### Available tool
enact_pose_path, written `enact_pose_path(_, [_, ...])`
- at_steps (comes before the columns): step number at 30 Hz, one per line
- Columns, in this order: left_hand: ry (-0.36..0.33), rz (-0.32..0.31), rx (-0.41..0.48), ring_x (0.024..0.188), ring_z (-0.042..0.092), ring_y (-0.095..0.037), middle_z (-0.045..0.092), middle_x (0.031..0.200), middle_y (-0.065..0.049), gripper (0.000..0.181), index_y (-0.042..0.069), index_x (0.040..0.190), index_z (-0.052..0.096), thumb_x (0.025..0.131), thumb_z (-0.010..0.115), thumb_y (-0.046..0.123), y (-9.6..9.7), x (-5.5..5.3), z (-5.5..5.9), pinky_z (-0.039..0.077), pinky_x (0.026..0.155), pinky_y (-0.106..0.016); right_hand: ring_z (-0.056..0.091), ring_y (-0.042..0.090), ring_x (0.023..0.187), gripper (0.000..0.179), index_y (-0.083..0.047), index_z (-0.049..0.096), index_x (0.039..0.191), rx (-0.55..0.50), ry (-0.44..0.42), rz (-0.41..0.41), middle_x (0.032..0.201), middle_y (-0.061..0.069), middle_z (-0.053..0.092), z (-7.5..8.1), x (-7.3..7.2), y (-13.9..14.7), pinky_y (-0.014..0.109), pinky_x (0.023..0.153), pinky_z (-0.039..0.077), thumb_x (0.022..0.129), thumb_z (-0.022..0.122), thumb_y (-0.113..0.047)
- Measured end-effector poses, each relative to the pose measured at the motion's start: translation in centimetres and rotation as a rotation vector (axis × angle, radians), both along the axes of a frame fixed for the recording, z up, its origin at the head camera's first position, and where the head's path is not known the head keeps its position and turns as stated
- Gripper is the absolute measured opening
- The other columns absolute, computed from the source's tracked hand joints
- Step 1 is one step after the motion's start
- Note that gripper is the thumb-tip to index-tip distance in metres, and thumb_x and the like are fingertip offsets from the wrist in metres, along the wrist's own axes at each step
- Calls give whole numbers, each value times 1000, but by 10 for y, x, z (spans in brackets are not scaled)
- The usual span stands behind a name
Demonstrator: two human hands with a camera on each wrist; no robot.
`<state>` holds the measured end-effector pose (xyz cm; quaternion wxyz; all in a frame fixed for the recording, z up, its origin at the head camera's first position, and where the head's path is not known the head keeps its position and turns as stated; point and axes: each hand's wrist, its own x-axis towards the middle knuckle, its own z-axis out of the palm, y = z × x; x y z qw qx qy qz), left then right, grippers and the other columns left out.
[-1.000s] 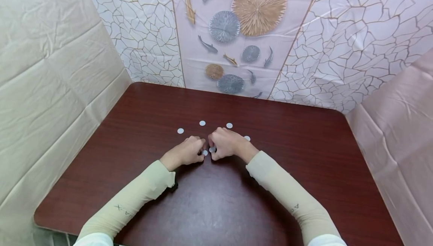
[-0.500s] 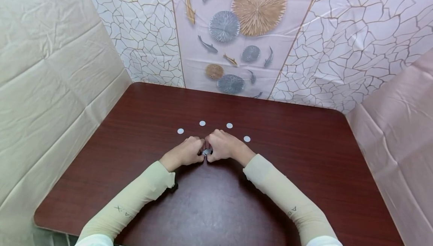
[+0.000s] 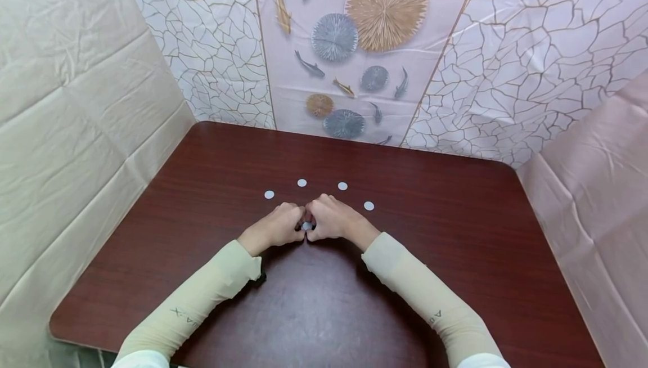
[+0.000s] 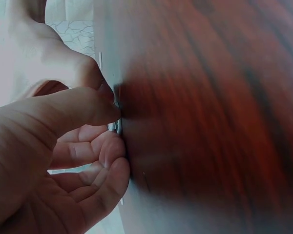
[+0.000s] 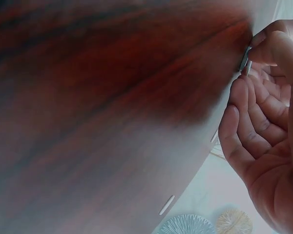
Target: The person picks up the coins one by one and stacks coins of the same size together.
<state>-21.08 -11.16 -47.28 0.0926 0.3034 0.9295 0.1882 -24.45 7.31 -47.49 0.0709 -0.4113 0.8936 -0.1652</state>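
My left hand (image 3: 280, 224) and right hand (image 3: 329, 217) meet low over the middle of the table, knuckles side by side. Between their thumbs and curled fingers lie small white round discs (image 3: 306, 225), one over the other, seen as one spot from above. The left wrist view shows a disc edge (image 4: 115, 126) between left thumb and fingertips, close to the tabletop. In the right wrist view, thin disc edges (image 5: 244, 59) show at the right thumb and fingertips. The fingers hide most of the discs, and their exact overlap is unclear.
Several loose white discs lie flat in an arc beyond the hands: far left disc (image 3: 269, 194), back left disc (image 3: 302, 183), back right disc (image 3: 342, 186) and far right disc (image 3: 369, 206). The dark red table (image 3: 435, 188) ends at a patterned cloth backdrop (image 3: 374, 103).
My right hand has moved left with its disc until it meets the left hand. The two discs, apart before, now overlap. The left hand has hardly moved.
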Motion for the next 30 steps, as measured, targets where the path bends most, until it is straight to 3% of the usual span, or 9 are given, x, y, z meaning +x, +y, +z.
enact_pose_path(8, [-15, 6, -13, 65, 44, -13, 48, 72, 1, 15, 6, 84, 61, 91, 74, 9, 0, 0, 0, 35, 59, -23, 64, 1, 69, 12, -15, 78, 86, 3, -46, -14, 78, -9, 73, 1, 0, -2, 20, 68, 55, 77, 85, -18])
enact_pose_path(30, [39, -44, 16, 64, 42, -11, 46, 69, 3, 16, 6, 84, 60, 90, 74, 6, -3, 0, -1, 34, 59, -21, 68, 3, 75, 14, -9, 79, 92, 30, -152, -54, 85, 0, 78, 9, 2, -3, 20, 70, 56, 79, 84, -9])
